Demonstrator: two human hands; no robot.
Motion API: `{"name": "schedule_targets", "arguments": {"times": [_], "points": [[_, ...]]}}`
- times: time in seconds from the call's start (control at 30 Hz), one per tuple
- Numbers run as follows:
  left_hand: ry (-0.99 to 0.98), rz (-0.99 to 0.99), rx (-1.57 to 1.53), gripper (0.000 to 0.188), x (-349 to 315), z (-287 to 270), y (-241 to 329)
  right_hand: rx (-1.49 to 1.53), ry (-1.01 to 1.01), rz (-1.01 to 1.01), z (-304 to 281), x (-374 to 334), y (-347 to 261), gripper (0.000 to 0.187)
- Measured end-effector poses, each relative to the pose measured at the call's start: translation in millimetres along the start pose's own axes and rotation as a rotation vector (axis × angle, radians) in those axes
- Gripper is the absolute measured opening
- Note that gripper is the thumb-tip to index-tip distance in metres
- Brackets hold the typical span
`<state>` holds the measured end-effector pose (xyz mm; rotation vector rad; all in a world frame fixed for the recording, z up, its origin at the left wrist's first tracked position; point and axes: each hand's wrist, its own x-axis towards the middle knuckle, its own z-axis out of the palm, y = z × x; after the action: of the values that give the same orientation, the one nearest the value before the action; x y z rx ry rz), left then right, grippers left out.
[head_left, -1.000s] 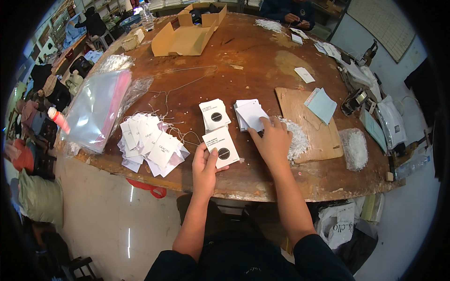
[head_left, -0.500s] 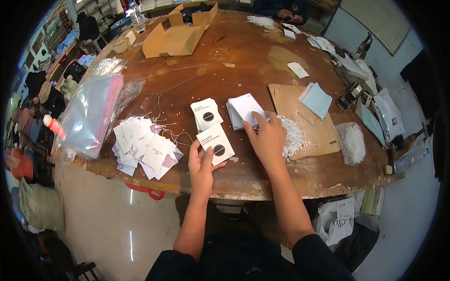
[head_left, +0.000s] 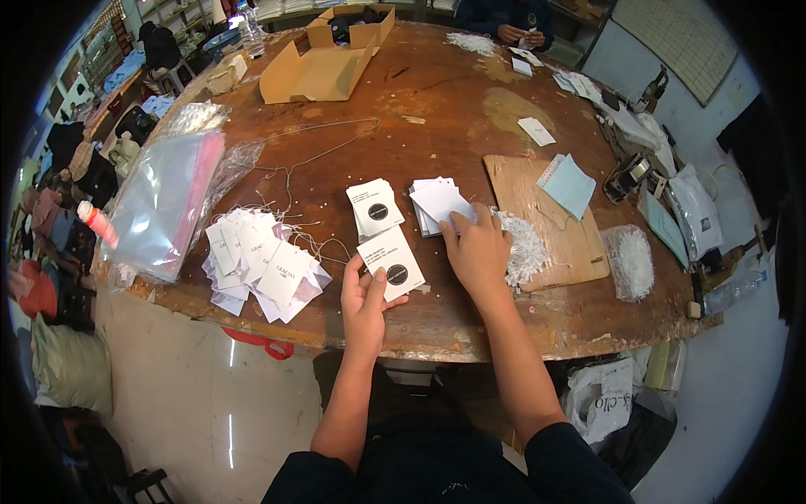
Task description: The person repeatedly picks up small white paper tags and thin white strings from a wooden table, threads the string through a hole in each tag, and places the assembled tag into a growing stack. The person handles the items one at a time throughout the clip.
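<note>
My left hand [head_left: 364, 307] is closed on a white card [head_left: 391, 262] with small print and a black round mark, its thumb lying on the front. Just beyond it rests a stack of similar printed cards [head_left: 372, 207]. My right hand [head_left: 478, 256] has its fingertips on a plain white card [head_left: 445, 204], which lies askew at the top of a loose stack of white cards [head_left: 424, 189]. To the left of my left hand is a spread pile of white printed tags [head_left: 260, 265] with thin strings attached.
Clear plastic bags [head_left: 164, 206] lie at the left. Right of my hand are white strings [head_left: 522, 249], a wooden board [head_left: 562, 252] with blue paper [head_left: 567, 186], and a bagged white bundle [head_left: 631, 262]. An open cardboard box [head_left: 315, 74] stands far back; another person's hands [head_left: 522, 35] are beyond.
The plain card under my right fingers has turned and slid a little towards me, baring more of the stack's far edge. My left hand keeps its card, slightly shifted. The other person's hands have moved.
</note>
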<state>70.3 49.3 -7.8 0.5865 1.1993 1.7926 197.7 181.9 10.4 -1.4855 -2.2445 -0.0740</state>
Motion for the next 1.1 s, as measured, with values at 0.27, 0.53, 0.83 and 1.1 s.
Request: {"name": "schedule_targets", "arguments": {"times": [0.27, 0.53, 0.83, 1.1], "points": [[0.015, -0.042, -0.024, 0.042, 0.9, -0.2, 4.1, 0.317, 0.178, -0.105, -34.7, -32.5, -13.4, 0.041], [-0.023, -0.027, -0.264, 0.054, 0.4, 8.9, 0.4, 0.366, 0.132, -0.273, -37.3, -95.8, -43.2, 0.052], [0.011, 0.053, -0.171, 0.035, -1.3, 14.2, -2.8, 0.388, 0.168, -0.277, -34.9, -97.7, -43.0, 0.049], [-0.194, 0.036, -0.048, 0.037, -4.7, 2.8, -4.3, 1.233, -0.165, 0.239, -35.9, -55.0, -30.0, 0.022]]}}
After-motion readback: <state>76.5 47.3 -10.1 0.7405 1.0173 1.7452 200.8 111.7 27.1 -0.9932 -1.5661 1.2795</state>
